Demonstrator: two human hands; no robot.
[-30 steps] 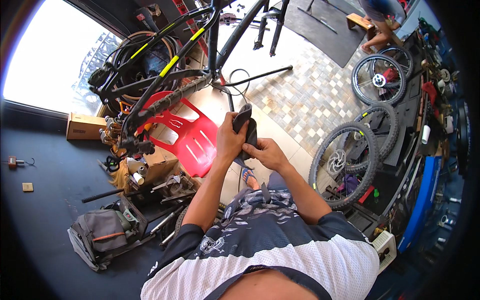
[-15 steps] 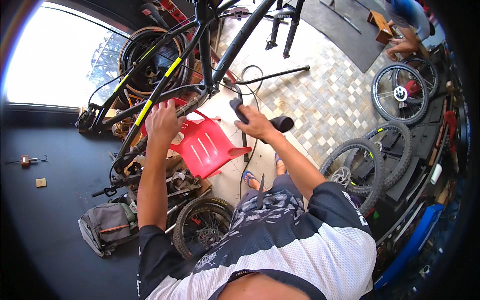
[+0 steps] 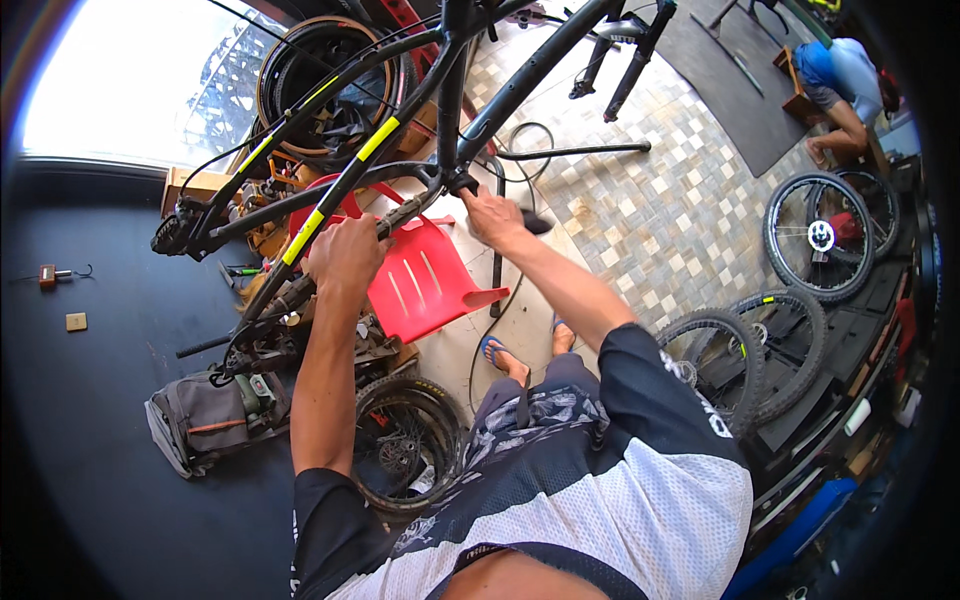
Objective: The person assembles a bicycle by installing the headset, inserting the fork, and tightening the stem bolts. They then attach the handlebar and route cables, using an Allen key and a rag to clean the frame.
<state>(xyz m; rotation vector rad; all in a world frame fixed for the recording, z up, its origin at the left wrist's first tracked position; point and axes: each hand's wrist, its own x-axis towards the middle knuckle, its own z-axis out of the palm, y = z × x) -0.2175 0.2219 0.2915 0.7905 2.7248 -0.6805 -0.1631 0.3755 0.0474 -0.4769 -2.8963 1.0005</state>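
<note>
A black bicycle frame (image 3: 385,140) with yellow stripes hangs tilted in front of me. My left hand (image 3: 348,255) is closed around its lower rear bar, a chainstay (image 3: 405,212) with a ribbed covering. My right hand (image 3: 494,218) grips a black object with a thick rounded end (image 3: 537,222), held against the frame's bottom bracket area (image 3: 455,180). My fingers hide most of that object, so its kind is unclear. Below the frame, between my arms, stands a red plastic chair (image 3: 425,280).
Wheels with tyres (image 3: 820,235) lean at the right, and a tyred wheel (image 3: 405,450) lies below my left arm. A grey backpack (image 3: 215,425) rests at the left. A person (image 3: 845,85) crouches by a wooden box (image 3: 797,92) at the far right.
My right hand has brought the black object up and left to the bottom bracket area. My left hand has tightened on the chainstay. The whole view has shifted slightly.
</note>
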